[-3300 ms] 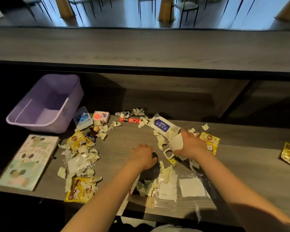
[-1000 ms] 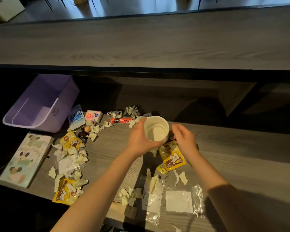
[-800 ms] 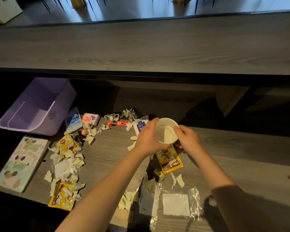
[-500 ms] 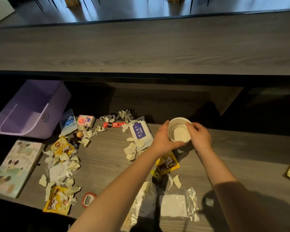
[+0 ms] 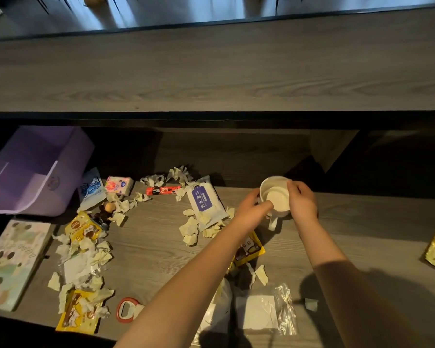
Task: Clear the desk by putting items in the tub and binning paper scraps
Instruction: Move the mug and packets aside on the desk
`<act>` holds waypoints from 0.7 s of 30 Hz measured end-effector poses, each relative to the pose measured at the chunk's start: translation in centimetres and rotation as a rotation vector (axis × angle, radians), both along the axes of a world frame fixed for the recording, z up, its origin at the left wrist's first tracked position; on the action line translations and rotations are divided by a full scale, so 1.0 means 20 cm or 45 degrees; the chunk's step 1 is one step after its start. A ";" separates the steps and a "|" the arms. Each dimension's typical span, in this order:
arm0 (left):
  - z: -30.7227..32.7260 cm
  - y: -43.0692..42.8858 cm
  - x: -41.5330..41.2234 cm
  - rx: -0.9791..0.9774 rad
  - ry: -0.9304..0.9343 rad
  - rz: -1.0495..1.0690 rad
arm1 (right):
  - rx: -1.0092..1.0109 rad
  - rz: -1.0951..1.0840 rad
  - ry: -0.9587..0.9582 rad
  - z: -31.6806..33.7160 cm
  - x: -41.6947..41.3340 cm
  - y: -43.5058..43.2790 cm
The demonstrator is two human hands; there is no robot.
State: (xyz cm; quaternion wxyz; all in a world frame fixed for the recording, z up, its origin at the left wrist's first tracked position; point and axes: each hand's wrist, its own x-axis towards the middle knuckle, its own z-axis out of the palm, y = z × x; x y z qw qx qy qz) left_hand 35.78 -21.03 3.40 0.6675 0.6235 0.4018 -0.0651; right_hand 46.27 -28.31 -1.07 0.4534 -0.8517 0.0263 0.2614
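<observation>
Head view: both hands clasp the mug (image 5: 275,198) at the tabletop's (image 5: 151,247) far edge, left hand (image 5: 251,212) and right hand (image 5: 302,202) closed round its sides. It looks rigid, breakable, probably light; the handle offers better hold. Scraps (image 5: 194,227), wipes (image 5: 204,200) and packets lie toward the tub (image 5: 35,172), far left.

1 mug (image 5: 276,199) | 1 tub (image 5: 33,172) | 1 wipes pack (image 5: 205,200) | 1 notebook (image 5: 13,262) (scraps uncounted)

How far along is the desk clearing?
Barely started: the purple tub looks empty. Both hands, left and right, hold the white mug at the desk's back edge. The wipes pack, snack packets, notebook and paper scraps remain.
</observation>
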 end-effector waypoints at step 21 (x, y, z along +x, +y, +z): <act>0.02 0.41 -0.64 1.144 0.320 -0.344 | -0.278 0.994 -0.931 0.11 -0.52 0.10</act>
